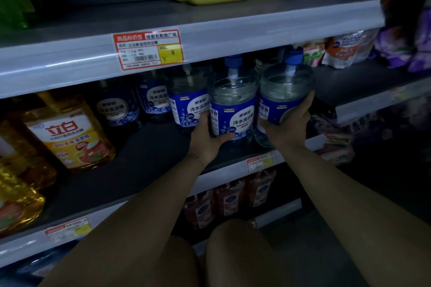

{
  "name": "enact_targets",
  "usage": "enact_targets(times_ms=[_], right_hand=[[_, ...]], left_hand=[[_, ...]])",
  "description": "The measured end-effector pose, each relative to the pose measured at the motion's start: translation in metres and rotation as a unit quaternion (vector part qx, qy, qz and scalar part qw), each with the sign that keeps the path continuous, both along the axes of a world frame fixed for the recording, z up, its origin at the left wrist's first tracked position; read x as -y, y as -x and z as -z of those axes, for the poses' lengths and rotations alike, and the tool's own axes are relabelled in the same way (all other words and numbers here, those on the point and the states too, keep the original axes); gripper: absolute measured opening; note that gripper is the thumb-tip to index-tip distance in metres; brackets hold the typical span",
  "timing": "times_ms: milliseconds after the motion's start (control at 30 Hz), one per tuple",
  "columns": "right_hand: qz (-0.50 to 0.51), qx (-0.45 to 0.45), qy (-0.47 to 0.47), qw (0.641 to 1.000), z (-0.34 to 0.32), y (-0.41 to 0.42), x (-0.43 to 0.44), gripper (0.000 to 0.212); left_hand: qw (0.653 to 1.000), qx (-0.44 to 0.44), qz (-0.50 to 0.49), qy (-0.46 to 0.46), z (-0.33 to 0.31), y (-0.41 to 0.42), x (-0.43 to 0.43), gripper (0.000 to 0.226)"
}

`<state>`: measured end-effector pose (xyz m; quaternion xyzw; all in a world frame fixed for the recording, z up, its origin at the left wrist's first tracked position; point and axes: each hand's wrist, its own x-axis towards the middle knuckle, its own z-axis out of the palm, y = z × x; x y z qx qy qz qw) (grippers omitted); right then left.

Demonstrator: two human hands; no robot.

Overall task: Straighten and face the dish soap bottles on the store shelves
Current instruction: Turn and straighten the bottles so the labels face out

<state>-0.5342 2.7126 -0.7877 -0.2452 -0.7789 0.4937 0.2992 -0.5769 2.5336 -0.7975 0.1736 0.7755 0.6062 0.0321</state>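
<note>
Right now your left hand (pixel 205 140) and right hand (pixel 286 126) each hold a blue-labelled dish soap bottle near the front lip of the middle shelf (pixel 151 158). The blue pump tops sit just under the front rail of the upper shelf (pixel 233 37), so headroom is tight. That rail carries a red price tag (pixel 148 50). Left of your left hand a dark stretch of bare shelf runs to the golden bottle (pixel 67 133). Right of your right hand the shelf lies bare up to the pouches (pixel 345 50) farther back. The centre bottle (pixel 233 105) stands upright with its label facing you. Your left fingers (pixel 224 138) curl round its lower left side, the thumb lying across the foot of the label and the rest tucked between it and the rear bottle (pixel 189 105), which it touches or nearly touches. The right bottle (pixel 285 91) sits just beside the centre one, its label turned partly to the left. Your right fingers (pixel 309 102) wrap up its right side while the palm covers the lower front. Whether its base rests on the shelf cannot be told. More blue-labelled bottles stand deeper in the shadow to the left.
</note>
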Motion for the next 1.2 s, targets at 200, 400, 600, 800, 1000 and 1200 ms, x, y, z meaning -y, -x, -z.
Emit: enact_targets(times_ms=[200, 400, 600, 800, 1000, 1200], right_hand=[[-0.013, 0.017, -0.019, 1.000, 0.002, 0.010, -0.034, 0.126], [-0.035, 0.029, -0.003, 0.999, -0.002, 0.022, -0.061, 0.135], [-0.021, 0.049, 0.018, 0.998, -0.010, 0.033, -0.064, 0.139], [0.000, 0.109, -0.018, 0.994, -0.010, 0.031, -0.061, 0.127], [0.024, 0.099, -0.041, 0.994, -0.014, 0.028, -0.054, 0.118], [-0.059, 0.111, -0.037, 0.991, -0.009, 0.002, -0.051, 0.102]], left_hand=[[1.000, -0.003, 0.018, 0.011, 0.001, 0.007, -0.022, 0.072], [0.999, 0.012, 0.036, 0.018, 0.000, 0.011, -0.037, 0.073], [0.998, 0.026, 0.045, 0.036, 0.001, 0.013, -0.036, 0.077], [0.984, 0.036, 0.088, 0.151, 0.003, 0.011, -0.034, 0.093], [0.982, 0.048, 0.053, 0.177, 0.001, 0.005, -0.045, 0.096], [0.980, 0.055, 0.044, 0.184, 0.001, 0.005, -0.048, 0.098]])
